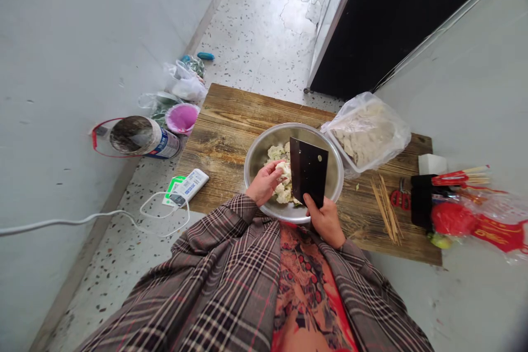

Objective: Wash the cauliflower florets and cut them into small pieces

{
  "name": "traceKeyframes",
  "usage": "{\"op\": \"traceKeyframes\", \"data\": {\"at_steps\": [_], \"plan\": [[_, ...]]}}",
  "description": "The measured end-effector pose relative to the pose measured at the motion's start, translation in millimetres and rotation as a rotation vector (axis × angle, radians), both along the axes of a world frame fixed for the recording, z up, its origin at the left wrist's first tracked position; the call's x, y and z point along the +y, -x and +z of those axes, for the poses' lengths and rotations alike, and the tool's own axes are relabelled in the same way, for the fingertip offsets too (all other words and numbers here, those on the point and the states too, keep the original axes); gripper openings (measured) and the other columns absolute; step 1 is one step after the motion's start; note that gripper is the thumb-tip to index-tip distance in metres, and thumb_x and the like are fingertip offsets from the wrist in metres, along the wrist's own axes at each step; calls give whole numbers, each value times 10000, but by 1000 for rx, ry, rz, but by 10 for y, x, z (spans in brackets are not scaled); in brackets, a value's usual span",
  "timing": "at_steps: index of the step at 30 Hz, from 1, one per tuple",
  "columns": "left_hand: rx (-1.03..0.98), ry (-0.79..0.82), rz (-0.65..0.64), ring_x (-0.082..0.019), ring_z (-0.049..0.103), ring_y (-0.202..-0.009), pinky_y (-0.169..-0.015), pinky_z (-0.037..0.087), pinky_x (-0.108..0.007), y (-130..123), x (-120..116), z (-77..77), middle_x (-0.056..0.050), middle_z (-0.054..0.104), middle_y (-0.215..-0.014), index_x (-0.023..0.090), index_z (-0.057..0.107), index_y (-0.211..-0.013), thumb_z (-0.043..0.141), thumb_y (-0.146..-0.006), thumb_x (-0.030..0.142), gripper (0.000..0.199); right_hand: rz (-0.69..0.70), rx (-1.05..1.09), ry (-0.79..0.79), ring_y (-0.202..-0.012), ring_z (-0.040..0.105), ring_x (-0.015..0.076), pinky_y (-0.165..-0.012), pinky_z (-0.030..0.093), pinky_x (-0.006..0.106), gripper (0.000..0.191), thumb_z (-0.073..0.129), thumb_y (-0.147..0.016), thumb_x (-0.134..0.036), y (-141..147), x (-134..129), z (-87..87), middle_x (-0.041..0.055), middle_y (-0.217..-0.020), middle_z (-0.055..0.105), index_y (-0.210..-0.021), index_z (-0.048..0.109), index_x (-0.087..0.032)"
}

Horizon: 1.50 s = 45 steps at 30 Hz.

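Note:
A wide metal bowl [252, 148] stands at the front edge of the wooden table, with pale cauliflower pieces [275, 153] inside it. Over the bowl's left part, my left hand [265, 182] pinches a white cauliflower floret [284, 169] between thumb and fingers. My right hand [327, 221] is wrapped round the lower end of a dark, broad-bladed cleaver [308, 170]. The blade stands over the bowl's middle, close to the floret, and hides part of the bowl's contents. The cleaver's handle is mostly hidden by my right hand.
On the wooden table [231, 115], a plastic-wrapped tray [367, 132] sits right of the bowl, with thin sticks [386, 212], red scissors [400, 198] and a red bag [454, 219] further right. A white power bank [194, 184] with a cable lies left. A bucket [144, 137] stands on the floor.

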<state>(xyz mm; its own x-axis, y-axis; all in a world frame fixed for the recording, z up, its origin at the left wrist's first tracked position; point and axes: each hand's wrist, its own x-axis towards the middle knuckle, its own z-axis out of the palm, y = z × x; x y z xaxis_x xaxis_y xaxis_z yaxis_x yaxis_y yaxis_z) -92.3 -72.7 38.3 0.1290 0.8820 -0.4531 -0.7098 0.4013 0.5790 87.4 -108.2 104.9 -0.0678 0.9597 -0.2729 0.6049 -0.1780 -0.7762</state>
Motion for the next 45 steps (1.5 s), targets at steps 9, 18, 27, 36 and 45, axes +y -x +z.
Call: {"op": "traceKeyframes", "data": {"at_steps": [9, 18, 27, 36, 45], "plan": [[206, -92, 9, -133, 593, -877, -797, 465, -247, -59, 16, -7, -27, 657, -998, 206, 587, -1128, 691, -768, 372, 410, -38, 33, 55, -445, 518, 135, -485, 399, 255, 489, 524, -817, -621, 0, 5, 17, -2, -464, 556, -553, 528, -209], [549, -237, -67, -150, 569, -872, -809, 448, -261, -43, -16, -75, -32, 639, -1007, 208, 539, -1206, 566, -860, 352, 376, -139, 206, 256, -385, 464, 118, -394, 338, 239, 511, 603, -742, -663, -88, 31, -109, -20, -421, 512, -558, 518, -195], [761, -308, -112, -181, 566, -926, -886, 436, -302, -77, -51, -93, -43, 623, -1055, 207, 532, -1227, 519, -879, 310, 363, -177, 329, 316, -390, 469, 111, -375, 364, 229, 472, 656, -709, -634, -44, 88, -95, -31, -464, 516, -616, 547, -184], [699, -253, -60, -186, 561, -952, -894, 436, -304, -162, -92, -124, -56, 612, -1065, 195, 535, -1194, 535, -875, 336, 348, -70, 49, 77, -432, 513, 149, -431, 363, 253, 490, 503, -811, -650, 78, 50, -159, 3, -444, 528, -609, 546, -206], [614, -226, -90, -163, 543, -902, -842, 430, -287, -192, -194, -105, -48, 590, -1030, 168, 528, -1154, 596, -846, 396, 389, 55, 6, -156, -677, 584, 195, -608, 461, 295, 373, 452, -894, -501, 134, 56, -285, 46, -686, 627, -829, 631, -182]]}}
